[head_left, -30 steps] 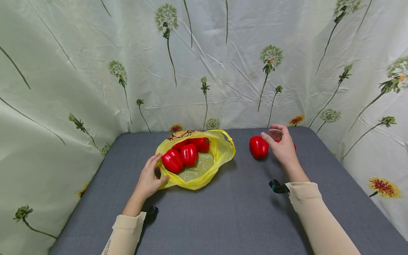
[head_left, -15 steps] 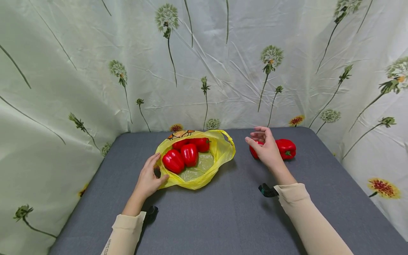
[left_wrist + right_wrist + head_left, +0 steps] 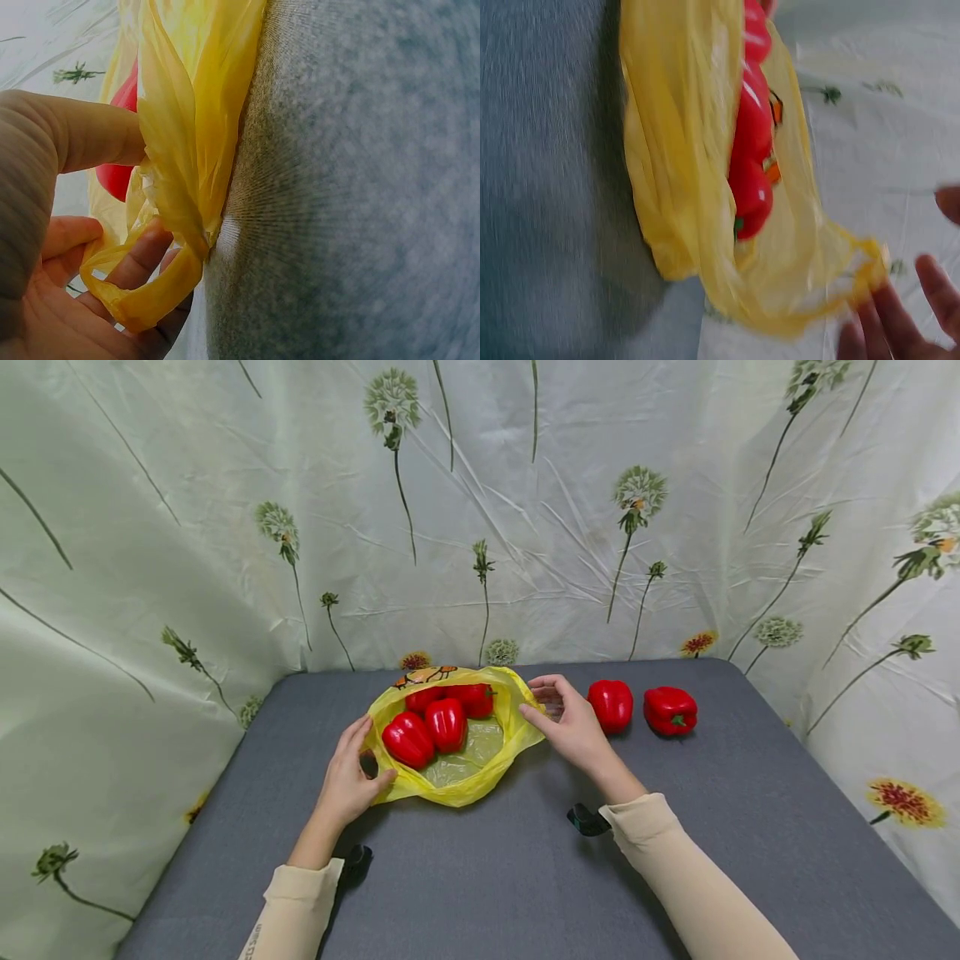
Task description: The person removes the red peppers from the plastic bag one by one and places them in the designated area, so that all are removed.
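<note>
A yellow plastic bag (image 3: 468, 789) lies with its mouth spread wide and several red bell peppers (image 3: 408, 739) inside. At its left edge my left hand (image 3: 351, 777) holds the rim. The left wrist view shows that hand's fingers hooked through the bag's handle loop (image 3: 154, 304), with the thumb against a fold of the plastic. My right hand (image 3: 573, 731) has reached the bag's right side. In the right wrist view its fingertips (image 3: 885, 300) touch the other handle (image 3: 870, 274), thumb apart from them.
Two more red bell peppers stand right of the bag, one (image 3: 611, 706) close behind my right hand and another (image 3: 670, 710) farther right. Grey cloth covers the table (image 3: 480, 893). A curtain (image 3: 525, 527) with a dandelion print hangs behind and along both sides.
My right hand has moved left, from over the two loose peppers to the bag's right edge, uncovering both peppers. The left hand and the bag stay nearly where they were.
</note>
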{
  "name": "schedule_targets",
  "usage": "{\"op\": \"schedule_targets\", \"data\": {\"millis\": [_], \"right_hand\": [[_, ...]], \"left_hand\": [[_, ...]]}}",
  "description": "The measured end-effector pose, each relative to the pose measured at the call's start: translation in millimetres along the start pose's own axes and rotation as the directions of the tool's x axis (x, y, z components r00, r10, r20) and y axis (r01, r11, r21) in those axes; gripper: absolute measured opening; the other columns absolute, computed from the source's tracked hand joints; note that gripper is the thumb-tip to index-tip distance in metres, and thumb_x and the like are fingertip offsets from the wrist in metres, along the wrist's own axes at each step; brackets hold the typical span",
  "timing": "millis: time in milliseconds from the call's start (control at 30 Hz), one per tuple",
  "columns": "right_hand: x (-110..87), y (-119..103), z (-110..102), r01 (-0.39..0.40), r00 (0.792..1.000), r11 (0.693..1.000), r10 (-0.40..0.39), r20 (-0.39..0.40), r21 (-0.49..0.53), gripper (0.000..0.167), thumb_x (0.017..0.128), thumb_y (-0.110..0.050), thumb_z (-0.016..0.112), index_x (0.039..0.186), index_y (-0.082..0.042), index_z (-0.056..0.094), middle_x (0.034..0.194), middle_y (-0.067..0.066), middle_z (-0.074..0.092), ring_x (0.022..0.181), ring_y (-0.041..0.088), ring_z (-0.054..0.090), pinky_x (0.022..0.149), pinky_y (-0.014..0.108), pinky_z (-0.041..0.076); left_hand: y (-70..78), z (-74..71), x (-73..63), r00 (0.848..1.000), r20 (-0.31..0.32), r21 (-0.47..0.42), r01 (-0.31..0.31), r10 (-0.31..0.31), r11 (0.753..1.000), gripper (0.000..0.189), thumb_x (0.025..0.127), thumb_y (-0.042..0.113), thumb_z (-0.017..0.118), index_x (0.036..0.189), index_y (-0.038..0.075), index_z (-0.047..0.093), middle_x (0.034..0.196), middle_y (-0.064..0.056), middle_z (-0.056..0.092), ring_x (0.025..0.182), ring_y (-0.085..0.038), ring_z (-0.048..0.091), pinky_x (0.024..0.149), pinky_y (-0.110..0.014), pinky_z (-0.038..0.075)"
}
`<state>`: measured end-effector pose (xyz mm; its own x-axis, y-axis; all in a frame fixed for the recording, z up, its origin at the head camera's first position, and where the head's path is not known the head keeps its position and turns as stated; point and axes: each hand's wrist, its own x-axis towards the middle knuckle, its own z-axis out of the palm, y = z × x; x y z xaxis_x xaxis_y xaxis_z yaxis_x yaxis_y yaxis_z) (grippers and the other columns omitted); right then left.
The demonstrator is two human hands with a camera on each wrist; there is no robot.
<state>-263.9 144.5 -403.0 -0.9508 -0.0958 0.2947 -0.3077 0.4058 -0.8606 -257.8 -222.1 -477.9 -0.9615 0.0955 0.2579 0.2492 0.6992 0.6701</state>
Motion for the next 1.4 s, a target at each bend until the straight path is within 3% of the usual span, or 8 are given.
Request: {"op": "schedule_targets", "data": {"millis": [167,267,433,800,933,1033,1100,1400], "right_hand": [[0.7,-7.6,12.4,0.072,0.99,0.997,-0.073,-0.116,-0.018,0.035,0.097,-0.021,0.079,0.126,-0.005,0.068,0.127,0.016,0.066,0.117,0.034,0.061,0.094,0.05,0.049],[1.1,-11.0,17.9,0.105,0.987,0.994,-0.103,-0.119,0.008,0.033,0.097,-0.018,0.079,0.125,-0.004,0.069,0.125,0.017,0.068,0.114,0.034,0.064,0.092,0.047,0.051],[2.1,-13.0,28.9,0.094,0.995,0.995,-0.094,-0.02,0.029,0.036,0.098,-0.016,0.077,0.13,-0.003,0.067,0.129,0.017,0.072,0.119,0.033,0.07,0.099,0.049,0.058],[16.7,-11.1,61.9,-0.033,0.986,0.999,0.036,0.163,-0.021,0.053,0.1,-0.021,0.075,0.147,-0.003,0.058,0.145,0.025,0.063,0.132,0.044,0.065,0.114,0.057,0.05],[23.1,-10.8,73.2,-0.062,0.982,0.995,0.075,0.175,-0.081,0.058,0.098,-0.025,0.076,0.149,-0.005,0.057,0.145,0.023,0.062,0.132,0.043,0.064,0.112,0.055,0.052],[28.0,-9.9,81.5,-0.077,0.978,0.991,0.097,0.183,-0.113,0.059,0.098,-0.026,0.076,0.149,-0.005,0.057,0.146,0.023,0.062,0.131,0.042,0.063,0.11,0.055,0.052],[30.5,-9.9,86.3,-0.095,0.975,0.987,0.119,0.186,-0.131,0.06,0.098,-0.027,0.076,0.149,-0.005,0.057,0.147,0.023,0.061,0.132,0.042,0.061,0.11,0.055,0.052],[37.9,-9.2,103.0,-0.147,0.965,0.978,0.175,0.195,-0.149,0.063,0.097,-0.033,0.076,0.151,-0.008,0.055,0.144,0.023,0.059,0.132,0.038,0.058,0.109,0.053,0.051]], "left_hand": [[0.7,-0.1,-0.1,1.0,-0.006,-0.004,-0.003,0.003,1.0,0.095,0.085,0.009,0.084,0.164,-0.006,0.033,0.173,-0.021,0.031,0.15,-0.044,0.043,0.122,-0.065,0.037],[0.7,-0.5,0.1,1.0,-0.006,-0.008,-0.004,0.004,1.0,0.095,0.085,0.009,0.084,0.165,-0.005,0.033,0.173,-0.021,0.03,0.152,-0.044,0.041,0.123,-0.066,0.037],[1.1,-1.7,0.1,1.0,0.004,-0.008,0.002,-0.002,1.0,0.096,0.086,0.009,0.083,0.166,-0.004,0.032,0.174,-0.02,0.029,0.148,-0.044,0.044,0.121,-0.066,0.039],[0.6,-1.4,-0.9,1.0,0.005,-0.005,0.004,-0.003,1.0,0.095,0.086,0.009,0.083,0.166,-0.004,0.032,0.174,-0.019,0.029,0.137,-0.042,0.052,0.118,-0.064,0.044],[0.9,-1.3,-1.9,1.0,-0.009,0.007,-0.016,0.016,1.0,0.096,0.084,0.007,0.085,0.164,-0.005,0.034,0.173,-0.02,0.031,0.126,-0.041,0.061,0.094,-0.044,0.059],[0.8,-1.1,-2.1,1.0,-0.015,0.015,-0.028,0.028,1.0,0.096,0.083,0.006,0.085,0.164,-0.006,0.035,0.172,-0.02,0.032,0.117,-0.04,0.065,0.073,-0.028,0.054],[0.5,-0.9,-2.0,0.999,-0.018,0.017,-0.031,0.031,0.999,0.096,0.083,0.006,0.085,0.164,-0.006,0.035,0.172,-0.02,0.033,0.116,-0.039,0.065,0.072,-0.024,0.051],[0.9,0.1,-1.6,0.999,-0.017,0.027,-0.037,0.038,0.999,0.095,0.084,0.007,0.084,0.164,-0.006,0.034,0.173,-0.021,0.032,0.124,-0.041,0.062,0.1,-0.054,0.054]]}}
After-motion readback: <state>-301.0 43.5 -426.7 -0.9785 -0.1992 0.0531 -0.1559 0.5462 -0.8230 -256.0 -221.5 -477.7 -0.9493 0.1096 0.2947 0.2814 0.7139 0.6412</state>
